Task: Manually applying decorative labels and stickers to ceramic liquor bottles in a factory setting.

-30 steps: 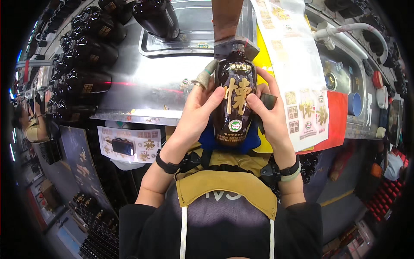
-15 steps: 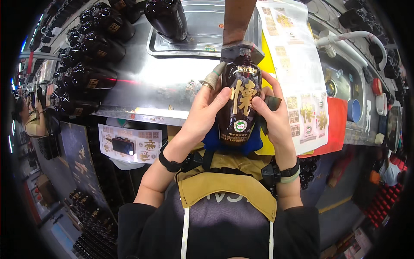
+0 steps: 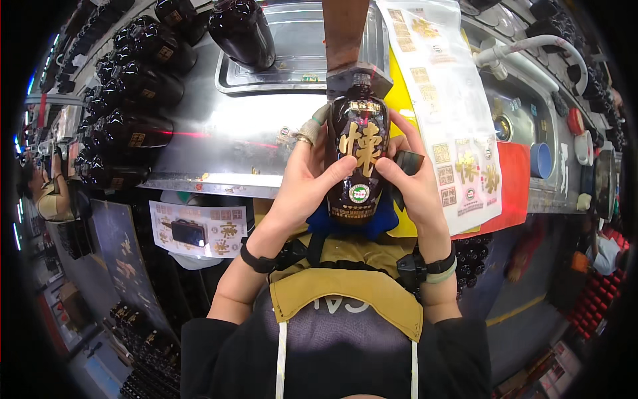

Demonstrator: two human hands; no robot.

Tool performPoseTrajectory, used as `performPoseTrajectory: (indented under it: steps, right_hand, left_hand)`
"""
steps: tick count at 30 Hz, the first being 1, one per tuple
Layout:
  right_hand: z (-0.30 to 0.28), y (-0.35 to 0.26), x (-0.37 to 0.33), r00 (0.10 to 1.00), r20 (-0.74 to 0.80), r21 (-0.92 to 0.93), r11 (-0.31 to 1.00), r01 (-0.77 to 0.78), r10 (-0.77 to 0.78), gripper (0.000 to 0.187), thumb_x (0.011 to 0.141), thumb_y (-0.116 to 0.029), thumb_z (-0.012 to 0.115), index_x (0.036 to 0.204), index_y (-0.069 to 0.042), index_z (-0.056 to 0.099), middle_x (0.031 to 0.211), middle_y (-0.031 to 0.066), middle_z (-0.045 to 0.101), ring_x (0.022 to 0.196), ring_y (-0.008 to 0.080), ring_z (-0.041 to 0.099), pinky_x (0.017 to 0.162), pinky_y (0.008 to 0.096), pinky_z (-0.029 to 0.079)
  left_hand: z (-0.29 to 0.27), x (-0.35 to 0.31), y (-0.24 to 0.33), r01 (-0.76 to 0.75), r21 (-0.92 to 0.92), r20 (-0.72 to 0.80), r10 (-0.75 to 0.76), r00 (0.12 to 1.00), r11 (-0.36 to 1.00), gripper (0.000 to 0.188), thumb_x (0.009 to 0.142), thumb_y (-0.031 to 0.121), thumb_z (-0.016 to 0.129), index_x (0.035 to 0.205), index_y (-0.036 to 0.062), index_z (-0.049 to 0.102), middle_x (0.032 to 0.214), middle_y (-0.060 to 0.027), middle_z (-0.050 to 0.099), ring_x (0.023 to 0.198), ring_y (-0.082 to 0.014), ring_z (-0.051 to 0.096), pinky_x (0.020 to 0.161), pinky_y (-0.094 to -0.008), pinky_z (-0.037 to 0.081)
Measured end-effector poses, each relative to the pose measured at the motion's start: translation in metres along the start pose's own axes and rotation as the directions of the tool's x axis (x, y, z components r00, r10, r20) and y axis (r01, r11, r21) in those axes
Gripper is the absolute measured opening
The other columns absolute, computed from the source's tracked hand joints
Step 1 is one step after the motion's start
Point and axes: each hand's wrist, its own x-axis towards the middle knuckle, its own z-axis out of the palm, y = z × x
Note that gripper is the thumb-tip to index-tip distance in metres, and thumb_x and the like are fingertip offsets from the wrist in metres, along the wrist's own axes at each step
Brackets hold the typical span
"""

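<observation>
A glossy dark brown bottle [image 3: 359, 183] with gold lettering and a small round green-and-white mark leans in front of me, its neck away from me. My left hand [image 3: 307, 174] grips its left side, the thumb pressed on the front beside the large gold character. Pale wraps [image 3: 308, 131] cover some of its fingertips. My right hand [image 3: 417, 183] is closed round the right side, its thumb on the lower edge of that character. A small dark flat piece, like a scraper [image 3: 409, 162], sticks out between the right fingers. Blue cloth [image 3: 385, 223] lies beneath the bottle's base.
Several dark bottles [image 3: 149, 83] crowd the left of the metal table [image 3: 219, 146]. Another bottle [image 3: 242, 36] stands on a metal tray [image 3: 229, 83]. A brown upright [image 3: 344, 33] rises beyond the bottle's neck. Decal sheets [image 3: 475, 120] lie at right, near a sink and blue cup [image 3: 541, 159].
The whole view has shifted slightly. Both thumbs have slid down the bottle's front, the left one more. Both hands keep their hold on the bottle.
</observation>
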Motion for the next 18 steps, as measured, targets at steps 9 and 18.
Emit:
performPoseTrajectory:
  steps: [9, 18]
  right_hand:
    - [-0.002, 0.0, 0.001, 1.0, 0.025, 0.051, 0.999, 0.0, -0.001, 0.08, 0.087, -0.011, 0.083, 0.156, -0.009, 0.044, 0.095, -0.0044, 0.047, 0.089, 0.0053, 0.05, 0.083, 0.0197, 0.043]
    - [-0.011, -0.01, 0.003, 0.999, 0.033, -0.055, 0.998, -0.009, 0.01, 0.07, 0.093, -0.007, 0.074, 0.155, -0.006, 0.043, 0.1, -0.0022, 0.05, 0.094, 0.0064, 0.049, 0.087, 0.0201, 0.042]
  left_hand:
    - [-0.002, 0.0, -0.003, 0.024, -0.098, -0.022, -0.026, 0.999, 0.995, 0.074, 0.101, 0.011, 0.066, 0.16, -0.0026, 0.025, 0.156, -0.0142, 0.041, 0.142, -0.0203, 0.043, 0.118, -0.0367, 0.036]
    - [0.005, -0.001, 0.002, -0.031, -0.039, 0.021, 0.032, 0.999, 0.999, 0.086, 0.092, 0.008, 0.075, 0.16, -0.005, 0.022, 0.154, -0.0161, 0.042, 0.14, -0.0221, 0.045, 0.116, -0.0373, 0.039]
